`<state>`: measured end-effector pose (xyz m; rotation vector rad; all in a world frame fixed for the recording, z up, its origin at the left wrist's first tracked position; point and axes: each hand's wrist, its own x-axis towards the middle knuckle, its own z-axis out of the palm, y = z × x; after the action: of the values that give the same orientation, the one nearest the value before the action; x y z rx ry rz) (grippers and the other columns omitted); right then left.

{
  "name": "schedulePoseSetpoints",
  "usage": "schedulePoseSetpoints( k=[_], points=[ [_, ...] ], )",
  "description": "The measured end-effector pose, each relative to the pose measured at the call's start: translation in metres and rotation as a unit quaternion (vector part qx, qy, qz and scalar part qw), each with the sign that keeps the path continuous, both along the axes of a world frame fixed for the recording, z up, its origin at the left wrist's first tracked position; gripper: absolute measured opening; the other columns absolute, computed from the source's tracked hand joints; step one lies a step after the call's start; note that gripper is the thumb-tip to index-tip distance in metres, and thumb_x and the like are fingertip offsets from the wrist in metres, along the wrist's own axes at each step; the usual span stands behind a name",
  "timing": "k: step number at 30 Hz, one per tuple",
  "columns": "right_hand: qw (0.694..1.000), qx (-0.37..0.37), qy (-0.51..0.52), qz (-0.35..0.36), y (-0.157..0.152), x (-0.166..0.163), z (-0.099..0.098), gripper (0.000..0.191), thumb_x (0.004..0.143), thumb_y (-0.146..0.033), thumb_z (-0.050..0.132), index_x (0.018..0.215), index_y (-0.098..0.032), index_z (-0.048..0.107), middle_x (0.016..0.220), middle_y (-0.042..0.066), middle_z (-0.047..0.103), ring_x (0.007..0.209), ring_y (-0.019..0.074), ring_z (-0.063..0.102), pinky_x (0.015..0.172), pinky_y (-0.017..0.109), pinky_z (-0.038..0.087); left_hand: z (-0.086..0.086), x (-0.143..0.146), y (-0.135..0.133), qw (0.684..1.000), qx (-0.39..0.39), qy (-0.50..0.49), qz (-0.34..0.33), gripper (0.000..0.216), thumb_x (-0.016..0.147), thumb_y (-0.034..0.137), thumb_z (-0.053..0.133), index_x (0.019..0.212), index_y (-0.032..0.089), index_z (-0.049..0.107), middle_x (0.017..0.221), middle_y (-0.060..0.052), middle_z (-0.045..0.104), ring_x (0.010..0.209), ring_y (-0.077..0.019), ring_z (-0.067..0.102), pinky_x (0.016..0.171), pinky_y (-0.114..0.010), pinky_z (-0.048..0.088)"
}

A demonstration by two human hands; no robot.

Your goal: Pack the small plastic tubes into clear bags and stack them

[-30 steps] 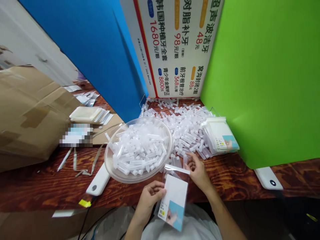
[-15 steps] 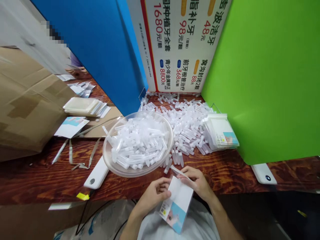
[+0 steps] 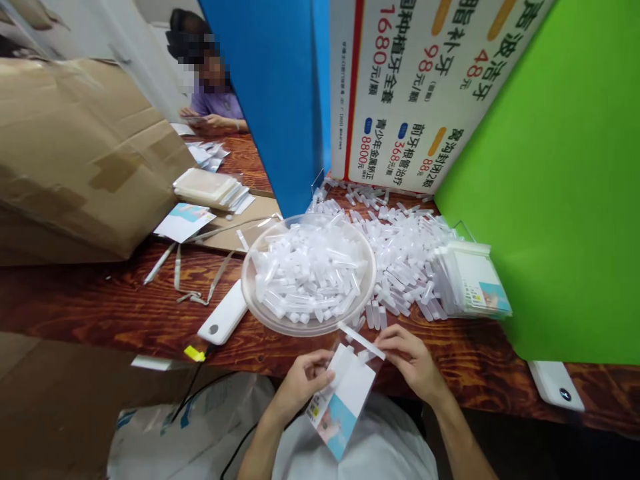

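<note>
Over my lap, my left hand (image 3: pixel 306 381) grips the left edge of a clear bag with a white, blue-and-pink printed card (image 3: pixel 345 393) in it. The bag is tilted, with its printed end toward me. My right hand (image 3: pixel 411 360) pinches the right end of a white strip (image 3: pixel 363 340) across the bag's upper, flap end. Whether this strip is still stuck to the flap, I cannot tell. Small whitish pieces show near the bag's mouth, too unclear to name. Just beyond my hands is a clear round bowl (image 3: pixel 246 293) heaped with small capped plastic tubes (image 3: pixel 310 267).
More tubes (image 3: pixel 405 247) lie loose behind and right of the bowl. Filled bags (image 3: pixel 473 280) are stacked by the green panel (image 3: pixel 550 200). White power banks (image 3: pixel 225 312) lie on the wooden table (image 3: pixel 280 360). A carton (image 3: pixel 85 160) and a person (image 3: pixel 215 107) are at left.
My view has turned left, bringing the other person into sight. My right hand has moved away from the card, and the white strip now stands farther off the bag's body. My left hand keeps its grip.
</note>
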<state>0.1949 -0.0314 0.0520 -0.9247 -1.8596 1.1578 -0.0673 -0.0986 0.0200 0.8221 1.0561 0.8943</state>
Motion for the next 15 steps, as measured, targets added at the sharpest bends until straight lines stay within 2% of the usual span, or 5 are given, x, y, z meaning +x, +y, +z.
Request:
schedulePoseSetpoints(
  k=[4,7,11,13,15],
  points=[
    [0.993,-0.049,0.001,0.11,0.008,-0.023,0.028,0.015,0.096,-0.029,0.065,0.106,-0.025,0.076,0.105,0.006,0.073,0.097,0.02,0.07,0.087,0.03,0.053,0.004,-0.004,0.003,0.999,0.017,-0.028,-0.019,0.052,0.072,0.051,0.085,0.106,0.012,0.077,0.095,-0.009,0.075,0.08,-0.0204,0.065,0.068,-0.025,0.046],
    [0.983,-0.115,0.023,0.139,0.015,-0.046,0.044,0.021,0.093,-0.036,0.069,0.11,-0.023,0.07,0.112,0.009,0.075,0.1,0.023,0.071,0.087,0.033,0.056,0.012,-0.012,0.001,0.996,0.044,-0.072,-0.007,0.048,0.073,0.051,0.084,0.103,0.014,0.078,0.093,-0.009,0.076,0.08,-0.0204,0.065,0.071,-0.025,0.047],
    [0.99,0.012,-0.006,0.142,0.045,-0.081,0.059,0.025,0.101,-0.035,0.057,0.085,-0.02,0.069,0.107,0.01,0.075,0.101,0.0229,0.07,0.09,0.034,0.053,0.018,-0.029,-0.015,0.988,0.072,-0.122,0.062,0.053,0.068,0.055,0.087,0.1,0.014,0.078,0.086,-0.007,0.074,0.074,-0.018,0.063,0.069,-0.024,0.047],
    [0.978,0.089,-0.132,0.138,0.068,-0.101,0.062,0.016,0.099,-0.029,0.06,0.092,-0.019,0.07,0.105,0.011,0.073,0.099,0.023,0.069,0.088,0.033,0.051,0.018,-0.036,-0.025,0.982,0.078,-0.137,0.108,0.054,0.066,0.057,0.087,0.099,0.014,0.078,0.08,-0.006,0.072,0.07,-0.017,0.062,0.067,-0.024,0.047],
    [0.934,0.116,-0.297,0.16,0.089,-0.12,0.06,0.009,0.091,-0.021,0.069,0.099,-0.018,0.071,0.104,0.011,0.071,0.095,0.0243,0.067,0.083,0.032,0.05,0.018,-0.041,-0.034,0.974,0.079,-0.139,0.158,0.052,0.068,0.057,0.085,0.098,0.014,0.076,0.075,-0.004,0.07,0.066,-0.0158,0.061,0.068,-0.024,0.048]
  ],
)
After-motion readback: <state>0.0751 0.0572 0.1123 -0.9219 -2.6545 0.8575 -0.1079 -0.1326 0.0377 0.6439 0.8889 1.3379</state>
